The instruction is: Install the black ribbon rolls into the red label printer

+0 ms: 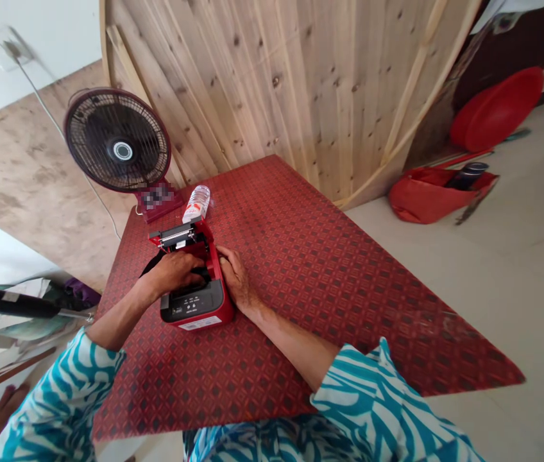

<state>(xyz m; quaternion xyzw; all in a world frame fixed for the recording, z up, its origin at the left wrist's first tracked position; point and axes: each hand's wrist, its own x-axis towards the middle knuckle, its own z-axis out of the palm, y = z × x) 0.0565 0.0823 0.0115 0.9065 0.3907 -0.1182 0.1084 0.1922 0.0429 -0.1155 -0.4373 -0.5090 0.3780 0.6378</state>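
Observation:
A red and black device [194, 301], which looks like a small printer, sits on the red patterned table [301, 256] with its lid [178, 235] raised. My left hand [174, 271] reaches into its open compartment, and its fingertips are partly hidden inside. Against the device's right side rests my right hand [236, 274], the fingers bent along the red wall and the thumb near the edge. Whether anything is between the left fingers cannot be made out.
A clear bottle [197, 203] stands behind the raised lid. At the table's back left is a dark fan [120, 144]. Beyond the right edge, a red bag [421, 196] with a dark flask lies on the floor near a red basin [500, 109]. A wooden panel [281, 77] rises behind.

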